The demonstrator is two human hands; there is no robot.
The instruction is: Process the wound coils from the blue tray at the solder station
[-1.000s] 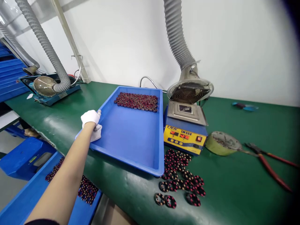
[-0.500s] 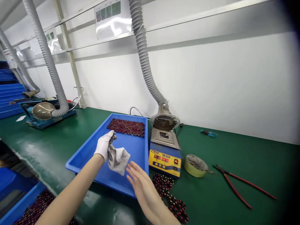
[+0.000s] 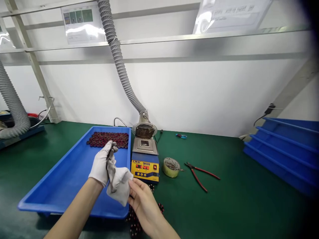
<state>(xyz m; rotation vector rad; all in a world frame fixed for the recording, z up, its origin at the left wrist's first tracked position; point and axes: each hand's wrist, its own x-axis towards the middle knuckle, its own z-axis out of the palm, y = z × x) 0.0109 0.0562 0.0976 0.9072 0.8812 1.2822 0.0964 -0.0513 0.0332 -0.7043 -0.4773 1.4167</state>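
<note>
My left hand [image 3: 101,165], in a white glove with greyed fingertips, is closed around a second glove [image 3: 119,186], white with grey stains, which hangs limp from it. My bare right hand [image 3: 144,203] pinches the cuff edge of that loose glove between thumb and fingers. Both hands are over the near right part of a blue tray [image 3: 72,172]. At the tray's far end lies a packed layer of small dark red and black parts [image 3: 108,139].
Right of the tray stands a yellow-and-blue solder pot [image 3: 145,166] under a grey extraction hose [image 3: 119,63]. A round tin [image 3: 171,167], red-handled pliers [image 3: 201,176] and a small blue tool [image 3: 181,136] lie further right. Blue trays [image 3: 284,149] are stacked at the right edge.
The view has swung to the right, bringing the stacked trays in. My right hand, apart from the loose glove before, has closed on its cuff. My left hand still holds that glove.
</note>
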